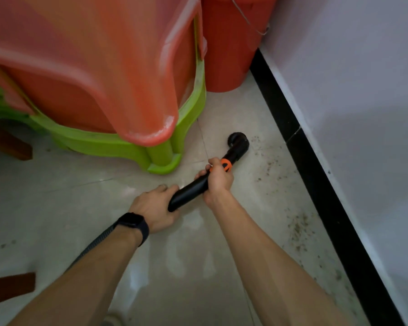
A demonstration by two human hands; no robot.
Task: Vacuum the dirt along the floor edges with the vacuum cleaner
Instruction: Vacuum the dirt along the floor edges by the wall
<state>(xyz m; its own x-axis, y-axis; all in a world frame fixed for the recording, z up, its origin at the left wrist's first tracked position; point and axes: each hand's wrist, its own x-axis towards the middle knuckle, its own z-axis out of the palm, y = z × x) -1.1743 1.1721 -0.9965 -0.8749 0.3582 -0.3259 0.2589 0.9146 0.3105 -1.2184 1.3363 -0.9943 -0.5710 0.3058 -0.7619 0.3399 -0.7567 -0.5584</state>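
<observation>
Together — left hand [154, 207], right hand [218, 180] around wand [191, 192]

1 head-worn view looks steeply down, near the floor [64, 208].

Home corner, stacked plastic stools [92, 67], red bucket [226, 43]

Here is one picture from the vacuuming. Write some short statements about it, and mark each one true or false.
1. The left hand and the right hand both grip the vacuum tube. True.
2. The nozzle touches the black baseboard. False: bare floor lies between them.
3. Dirt lies on the floor beside the baseboard. True.
4. The bucket by the wall is blue. False: it is orange.
</observation>
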